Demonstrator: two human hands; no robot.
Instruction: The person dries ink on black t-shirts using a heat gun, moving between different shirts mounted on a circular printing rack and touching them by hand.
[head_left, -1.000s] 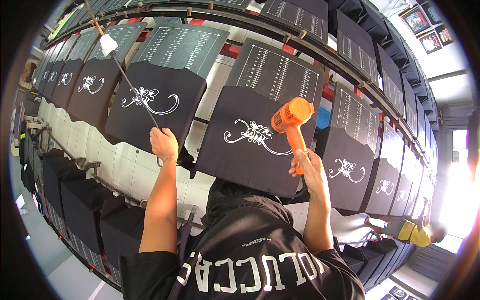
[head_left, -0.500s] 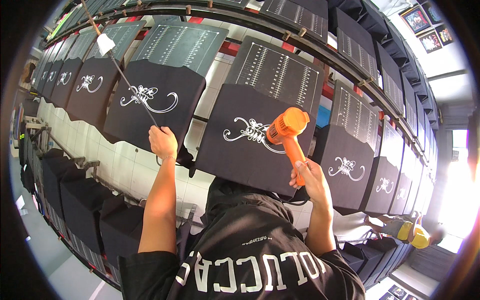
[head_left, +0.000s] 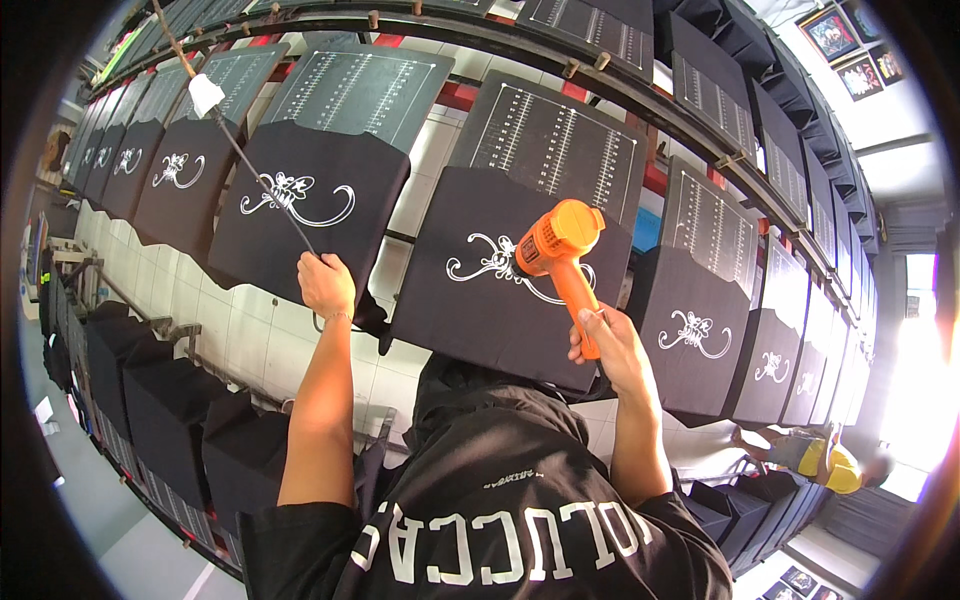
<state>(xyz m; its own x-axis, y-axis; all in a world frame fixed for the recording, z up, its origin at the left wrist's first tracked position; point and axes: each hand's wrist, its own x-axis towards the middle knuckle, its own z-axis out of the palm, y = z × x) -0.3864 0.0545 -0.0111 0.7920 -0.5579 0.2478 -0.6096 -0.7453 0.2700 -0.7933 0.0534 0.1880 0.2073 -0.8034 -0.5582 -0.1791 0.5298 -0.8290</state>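
Note:
My right hand (head_left: 617, 348) is wrapped round the handle of an orange heat gun (head_left: 568, 240). Its nozzle points down and left over a white flourish print (head_left: 490, 262) on black fabric (head_left: 470, 320), which covers the lower part of a ruled board (head_left: 545, 135). Whether the nozzle touches the fabric I cannot tell. My left hand (head_left: 327, 287) is closed on a dark cord (head_left: 262, 180) that runs taut to the upper left, past a white piece (head_left: 205, 94) on it. Beneath this cord lies another printed black fabric (head_left: 300, 225) on its own board.
More boards with printed black fabric (head_left: 690, 335) line up left and right along a dark metal rail (head_left: 480, 42). Behind and below me runs another row of black-covered boards (head_left: 160, 430). A person in a yellow top (head_left: 843, 470) is at the right.
My right hand has shifted the heat gun a little left and upward, bringing its nozzle nearer the middle of the print. My left hand stays put on the cord.

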